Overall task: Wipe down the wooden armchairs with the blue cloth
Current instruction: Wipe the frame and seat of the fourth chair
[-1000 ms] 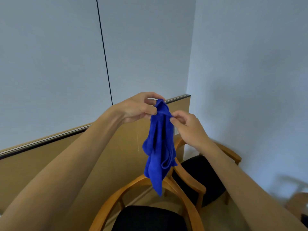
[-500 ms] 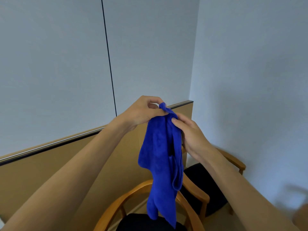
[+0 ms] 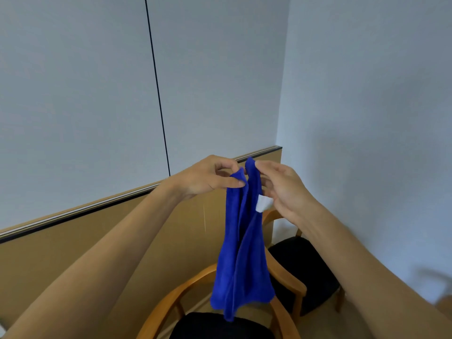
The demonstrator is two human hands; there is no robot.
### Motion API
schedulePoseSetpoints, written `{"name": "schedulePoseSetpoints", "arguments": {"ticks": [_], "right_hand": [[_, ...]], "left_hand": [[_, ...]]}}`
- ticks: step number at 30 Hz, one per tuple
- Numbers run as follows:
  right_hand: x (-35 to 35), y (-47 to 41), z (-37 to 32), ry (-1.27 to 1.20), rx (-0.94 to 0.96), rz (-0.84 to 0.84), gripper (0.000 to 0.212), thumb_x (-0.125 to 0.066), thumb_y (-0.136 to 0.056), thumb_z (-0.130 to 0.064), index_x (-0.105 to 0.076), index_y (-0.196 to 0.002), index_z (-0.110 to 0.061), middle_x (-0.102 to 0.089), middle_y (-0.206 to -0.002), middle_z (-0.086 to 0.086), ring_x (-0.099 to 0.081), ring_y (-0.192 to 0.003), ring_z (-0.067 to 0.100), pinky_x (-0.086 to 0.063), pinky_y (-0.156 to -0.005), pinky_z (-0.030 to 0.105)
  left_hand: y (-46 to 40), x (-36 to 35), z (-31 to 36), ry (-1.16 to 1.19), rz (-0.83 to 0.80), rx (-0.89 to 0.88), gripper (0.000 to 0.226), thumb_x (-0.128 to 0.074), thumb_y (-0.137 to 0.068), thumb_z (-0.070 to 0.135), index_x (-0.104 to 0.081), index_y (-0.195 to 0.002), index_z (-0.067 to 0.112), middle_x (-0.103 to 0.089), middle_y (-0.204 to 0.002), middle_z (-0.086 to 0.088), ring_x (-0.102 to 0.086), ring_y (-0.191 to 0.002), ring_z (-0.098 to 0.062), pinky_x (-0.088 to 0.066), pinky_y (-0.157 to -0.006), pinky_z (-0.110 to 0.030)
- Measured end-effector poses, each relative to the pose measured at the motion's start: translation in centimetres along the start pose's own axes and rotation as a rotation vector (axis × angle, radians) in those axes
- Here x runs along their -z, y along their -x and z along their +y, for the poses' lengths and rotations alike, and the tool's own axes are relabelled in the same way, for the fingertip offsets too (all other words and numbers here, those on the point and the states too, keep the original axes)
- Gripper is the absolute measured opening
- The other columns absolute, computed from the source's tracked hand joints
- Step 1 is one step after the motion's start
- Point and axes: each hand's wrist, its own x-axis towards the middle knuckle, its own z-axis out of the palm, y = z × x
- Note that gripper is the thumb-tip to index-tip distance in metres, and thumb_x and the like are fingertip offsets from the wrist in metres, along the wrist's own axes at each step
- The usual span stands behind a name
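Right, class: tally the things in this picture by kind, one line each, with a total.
Wooden armchairs: 2, nearer one, farther one
Blue cloth: 1
White tag on the cloth: 1
Hands: 2, left hand, right hand
Total: 6

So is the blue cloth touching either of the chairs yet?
No, the blue cloth hangs in the air from the left hand and the right hand, above the nearer wooden armchair.

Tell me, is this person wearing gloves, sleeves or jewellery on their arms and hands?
No. The left hand and right hand are bare, without gloves or visible rings. Both forearms are uncovered as far as the view shows, with no sleeve, watch or bracelet.
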Motion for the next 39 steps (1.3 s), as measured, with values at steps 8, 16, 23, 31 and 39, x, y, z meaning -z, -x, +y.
{"name": "schedulePoseSetpoints", "arguments": {"ticks": [8, 16, 23, 31, 39], "right_hand": [[-0.8, -0.2, -1.6, 0.313, 0.207, -0.052, 0.017, -0.053, -0.101, -0.019, -0.069, -0.104, -0.014, -0.071, -0.102, 0.004, -0.067, -0.099, 0.022, -0.058, -0.085, 0.032], [0.2, 0.0, 2.5, 0.720, 0.219, -0.031, 0.047, -0.064, -0.085, -0.010, -0.041, -0.116, -0.036, -0.056, -0.108, -0.018, -0.058, -0.095, -0.001, -0.049, -0.066, 0.012], [4.5, 1.5, 11.1, 0.894, -0.358, -0.318, 0.021, -0.065, -0.080, -0.010, -0.061, -0.100, -0.016, -0.068, -0.098, -0.001, -0.065, -0.093, 0.017, -0.054, -0.080, 0.031], [9.2, 0.2, 12.8, 0.867, -0.523, -0.213, 0.023, -0.063, -0.088, -0.002, -0.059, -0.105, -0.017, -0.064, -0.104, 0.002, -0.071, -0.088, 0.022, -0.061, -0.070, 0.030], [13.6, -1.6, 8.9, 0.254, -0.345, 0.045, 0.018, -0.063, -0.089, 0.001, -0.063, -0.093, -0.017, -0.071, -0.100, 0.008, -0.068, -0.082, 0.019, -0.053, -0.067, 0.028]], "left_hand": [[-0.6, -0.4, -0.1, 0.198, 0.234, -0.057, 0.014, -0.078, -0.078, 0.012, -0.066, -0.082, 0.005, -0.068, -0.094, -0.013, -0.065, -0.094, -0.027, -0.051, -0.090, -0.044], [-1.9, -0.1, 2.2, 0.261, 0.307, -0.081, 0.031, -0.071, -0.080, -0.006, -0.064, -0.107, 0.007, -0.066, -0.091, -0.008, -0.065, -0.086, -0.022, -0.056, -0.078, -0.033], [-2.2, 2.8, 1.9, 0.277, 0.544, -0.057, 0.029, -0.063, -0.088, -0.004, -0.066, -0.115, 0.007, -0.065, -0.091, -0.001, -0.065, -0.083, -0.013, -0.055, -0.076, -0.030], [-1.0, 4.7, -4.7, -0.114, 0.769, 0.120, 0.029, -0.058, -0.094, 0.006, -0.064, -0.120, 0.016, -0.062, -0.114, -0.004, -0.059, -0.098, -0.018, -0.052, -0.080, -0.028], [5.0, 8.1, -13.0, -0.333, 0.435, 0.358, 0.022, -0.066, -0.085, -0.002, -0.071, -0.079, 0.019, -0.070, -0.084, -0.004, -0.063, -0.083, -0.020, -0.051, -0.076, -0.029]]}}
